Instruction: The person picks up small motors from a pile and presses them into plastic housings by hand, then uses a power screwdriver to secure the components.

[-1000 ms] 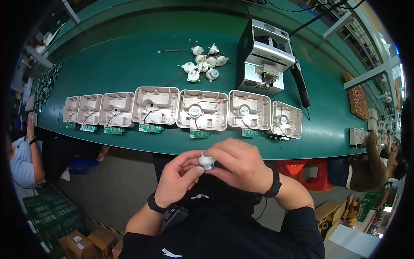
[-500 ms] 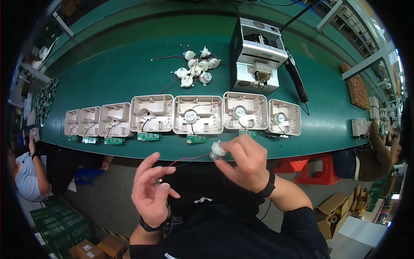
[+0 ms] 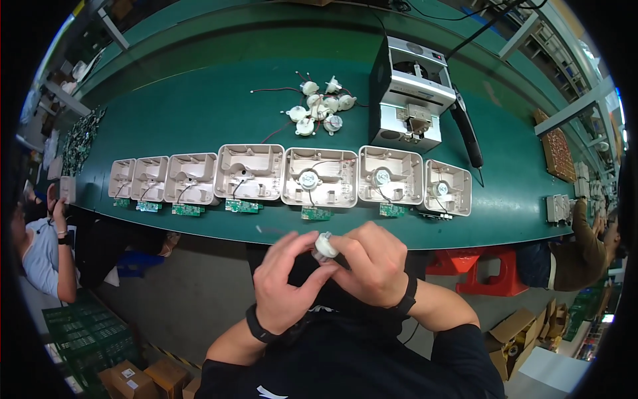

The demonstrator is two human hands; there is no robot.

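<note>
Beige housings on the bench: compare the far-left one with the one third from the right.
The far-left housing looks smaller in this view and holds no round motor, only a dark wire; the third-from-right housing looks larger and has a round white motor seated in it. The far-left one lies toward the picture's curved rim, the other nearly straight ahead of the hands. Both are open beige shells with a green circuit board at the near edge.

Both hands are up close in front of the chest, forearms coming in from below. Left hand (image 3: 282, 282) and right hand (image 3: 372, 266) meet at the fingertips, fingers (image 3: 299, 247) curled in a pinch, dark band on each wrist.
</note>
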